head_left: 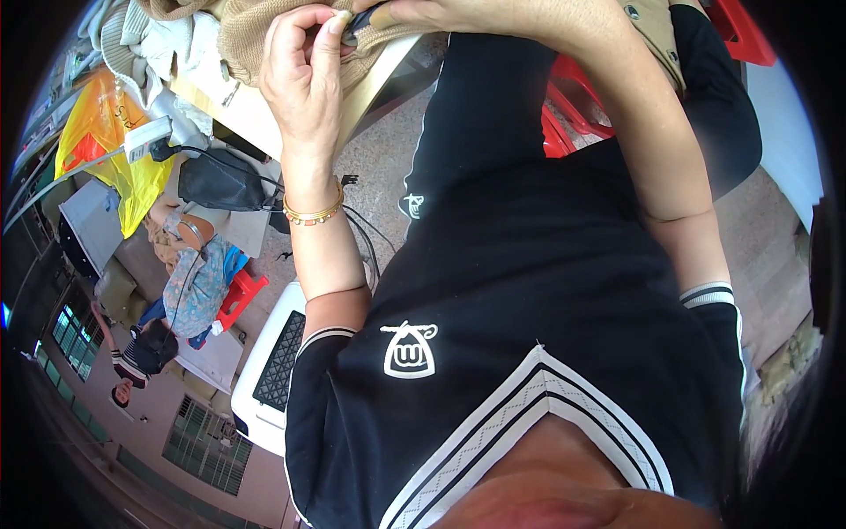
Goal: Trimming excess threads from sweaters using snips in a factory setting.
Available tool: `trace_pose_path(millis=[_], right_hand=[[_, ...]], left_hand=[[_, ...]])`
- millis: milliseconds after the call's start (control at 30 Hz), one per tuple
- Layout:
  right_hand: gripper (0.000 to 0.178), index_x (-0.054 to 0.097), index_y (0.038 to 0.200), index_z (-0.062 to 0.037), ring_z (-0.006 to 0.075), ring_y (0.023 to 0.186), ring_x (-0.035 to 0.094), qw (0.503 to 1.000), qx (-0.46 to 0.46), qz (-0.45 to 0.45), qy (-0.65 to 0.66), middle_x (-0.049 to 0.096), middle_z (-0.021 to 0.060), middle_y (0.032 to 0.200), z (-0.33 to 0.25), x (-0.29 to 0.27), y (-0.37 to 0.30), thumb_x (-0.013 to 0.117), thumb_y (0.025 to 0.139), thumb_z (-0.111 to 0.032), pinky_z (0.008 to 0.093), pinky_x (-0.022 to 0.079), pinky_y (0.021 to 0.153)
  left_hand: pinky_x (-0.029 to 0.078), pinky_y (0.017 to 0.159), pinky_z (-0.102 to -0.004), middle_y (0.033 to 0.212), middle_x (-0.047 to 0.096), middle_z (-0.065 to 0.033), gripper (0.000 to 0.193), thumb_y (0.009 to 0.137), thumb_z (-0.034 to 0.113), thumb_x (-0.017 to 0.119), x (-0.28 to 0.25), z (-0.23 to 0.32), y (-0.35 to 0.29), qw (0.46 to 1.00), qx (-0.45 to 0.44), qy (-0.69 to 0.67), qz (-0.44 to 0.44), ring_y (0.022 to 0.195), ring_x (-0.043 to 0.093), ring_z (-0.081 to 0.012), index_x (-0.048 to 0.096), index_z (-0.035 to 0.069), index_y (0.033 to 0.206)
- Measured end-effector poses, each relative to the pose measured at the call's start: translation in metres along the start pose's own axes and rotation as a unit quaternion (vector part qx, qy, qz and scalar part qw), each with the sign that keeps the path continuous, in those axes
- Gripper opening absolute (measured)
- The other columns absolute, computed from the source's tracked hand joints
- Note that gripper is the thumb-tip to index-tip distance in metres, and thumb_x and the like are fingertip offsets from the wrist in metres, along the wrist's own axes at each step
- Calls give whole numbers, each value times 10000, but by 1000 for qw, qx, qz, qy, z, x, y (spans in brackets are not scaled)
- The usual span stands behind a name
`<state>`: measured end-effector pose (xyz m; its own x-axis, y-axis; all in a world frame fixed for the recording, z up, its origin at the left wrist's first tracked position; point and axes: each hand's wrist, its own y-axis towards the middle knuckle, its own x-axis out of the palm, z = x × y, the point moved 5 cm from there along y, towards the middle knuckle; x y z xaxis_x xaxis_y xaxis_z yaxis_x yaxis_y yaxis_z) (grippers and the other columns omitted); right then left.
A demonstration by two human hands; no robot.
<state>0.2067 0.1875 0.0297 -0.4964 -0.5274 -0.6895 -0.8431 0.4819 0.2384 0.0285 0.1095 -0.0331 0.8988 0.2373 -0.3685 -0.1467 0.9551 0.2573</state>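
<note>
A tan knit garment [247, 40] lies bunched over the edge of a pale table at the top of the head view. My left hand [304, 84], a gold-coloured bracelet at its wrist, has thumb and forefinger pinched together on the knit. Close beside it my right hand [410, 13] is closed on the same garment, partly cut off by the upper edge. Between the two hands shows a small dark thing [357, 25], too hidden to name. White and grey knit pieces [145, 44] are heaped left of the garment.
The pale table's edge [374, 88] runs beside my left hand. A yellow plastic bag [132, 176] hangs at left, near a black motor-like housing [216, 181] with cables. A white appliance with a black grille [280, 353] stands by my left elbow. Red stools [242, 298] and people are around.
</note>
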Motion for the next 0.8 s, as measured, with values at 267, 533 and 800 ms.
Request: trace_pose_path(millis=[267,533,800], right_hand=[[260,746,1064,-38,363,930,679,998,-17,68,5,697,174,969,-1,-16,-15,641,897,-209,428,535,816],[246,708,1155,-5,99,869,624,962,124,192,147,678,42,924,31,-47,-102,724,925,-89,243,488,738],[251,699,1193,9,96,876,640,880,-37,332,339,708,37,1010,81,1,-157,692,952,-60,250,518,790]], left_hand=[[586,738,-225,1007,645,-62,96,1007,51,620,7,10,-1,1000,-6,-22,18,824,675,-103,620,-29,1062],[562,757,-262,1141,606,-121,154,948,16,681,12,68,-15,959,152,228,75,919,642,-158,665,-6,1100],[542,811,-328,1026,703,-103,133,845,77,800,69,81,-5,940,211,261,-65,904,681,-245,732,27,948]])
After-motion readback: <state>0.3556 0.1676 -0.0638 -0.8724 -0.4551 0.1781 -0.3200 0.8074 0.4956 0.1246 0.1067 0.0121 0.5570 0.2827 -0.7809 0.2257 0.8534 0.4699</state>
